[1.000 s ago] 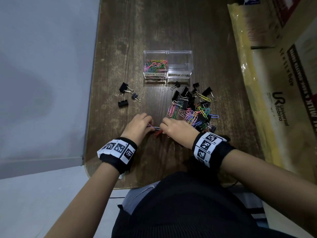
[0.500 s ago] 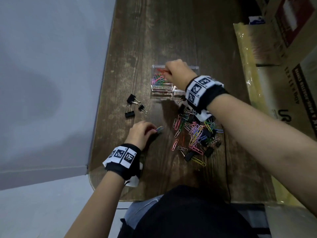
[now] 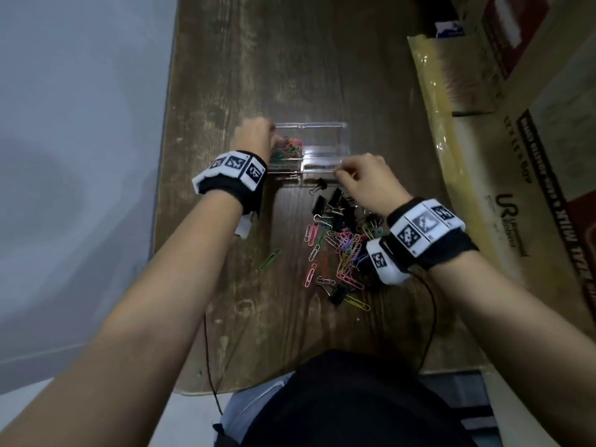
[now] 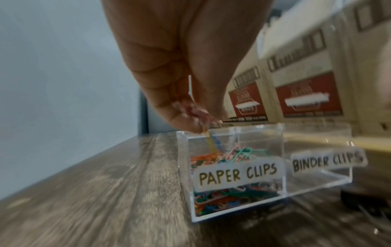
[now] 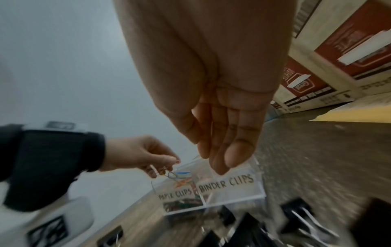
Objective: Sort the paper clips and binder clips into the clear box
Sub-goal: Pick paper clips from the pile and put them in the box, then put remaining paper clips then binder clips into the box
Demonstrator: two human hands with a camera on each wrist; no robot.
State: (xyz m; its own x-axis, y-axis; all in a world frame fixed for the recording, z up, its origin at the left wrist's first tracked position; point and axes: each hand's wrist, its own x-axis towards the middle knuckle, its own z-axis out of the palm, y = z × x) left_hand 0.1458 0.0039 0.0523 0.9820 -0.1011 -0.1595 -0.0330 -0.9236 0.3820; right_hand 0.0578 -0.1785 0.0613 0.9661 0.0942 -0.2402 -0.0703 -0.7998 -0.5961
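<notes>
Left hand (image 3: 253,137) over clear box (image 3: 325,125), paper-clip side, fingertips pinching few paper clips (image 4: 211,147) at rim. Right hand (image 3: 364,179) just before binder-clip side, fingers relaxed, holding nothing. Mixed pile of clips (image 3: 342,250) on worktop (image 3: 290,59) near box
</notes>
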